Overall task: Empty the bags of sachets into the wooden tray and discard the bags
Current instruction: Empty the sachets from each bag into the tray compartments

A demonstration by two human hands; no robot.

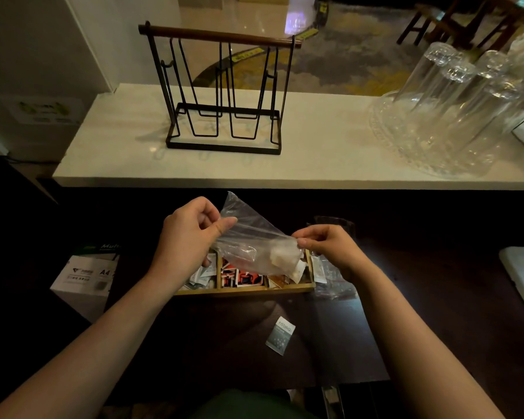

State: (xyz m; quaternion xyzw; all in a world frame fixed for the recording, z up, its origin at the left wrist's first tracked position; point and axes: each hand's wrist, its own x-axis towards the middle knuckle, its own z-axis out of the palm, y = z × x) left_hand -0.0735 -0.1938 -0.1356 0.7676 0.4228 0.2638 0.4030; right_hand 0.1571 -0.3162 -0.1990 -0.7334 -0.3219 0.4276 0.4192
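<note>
Loose grey paper sachet (281,335) on the dark table nearest, left hand (191,234) and right hand (330,246) each pinching a clear crinkled plastic bag (251,240) above the compartmented wooden tray (242,290) of sachets, black wire rack (224,92) on the white counter beyond.

The tray (245,290) sits on the bench (212,343), sachets (239,276) in its compartments. The bag (254,243) hangs over it, between left hand (188,234) and right hand (330,246). One sachet (280,335) lies before the tray; another bag (333,282) just right. Behind, on the counter (315,152), a rack (221,89) stands left of the glasses (454,107).
</note>
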